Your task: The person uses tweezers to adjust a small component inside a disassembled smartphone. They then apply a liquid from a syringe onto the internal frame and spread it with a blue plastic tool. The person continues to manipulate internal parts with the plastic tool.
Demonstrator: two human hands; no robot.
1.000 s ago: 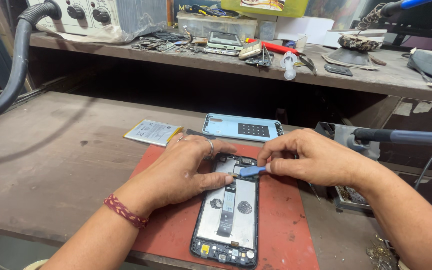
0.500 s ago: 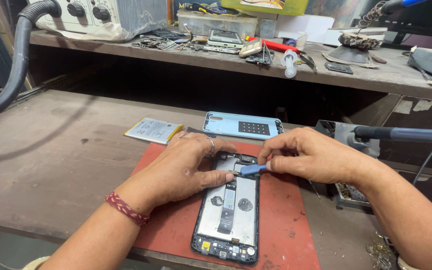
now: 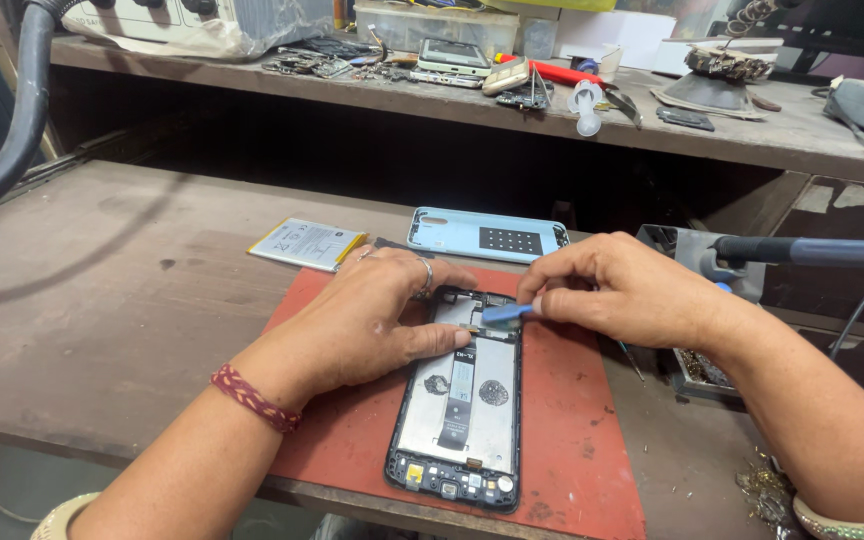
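the opened phone (image 3: 459, 400) showed a black frame and silver-grey interior on a red mat (image 3: 572, 440). the pry tool (image 3: 504, 314) was blue. at 12 o'clock lay a pale blue back cover (image 3: 487, 234); at 10 o'clock, a white-and-yellow battery (image 3: 307, 243). the wristband (image 3: 252, 397) was braided red.

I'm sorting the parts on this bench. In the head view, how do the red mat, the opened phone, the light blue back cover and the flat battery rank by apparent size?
1. red mat, clearly largest.
2. opened phone.
3. light blue back cover; it lies farther from the camera, so it may really match the phone.
4. flat battery, smallest.
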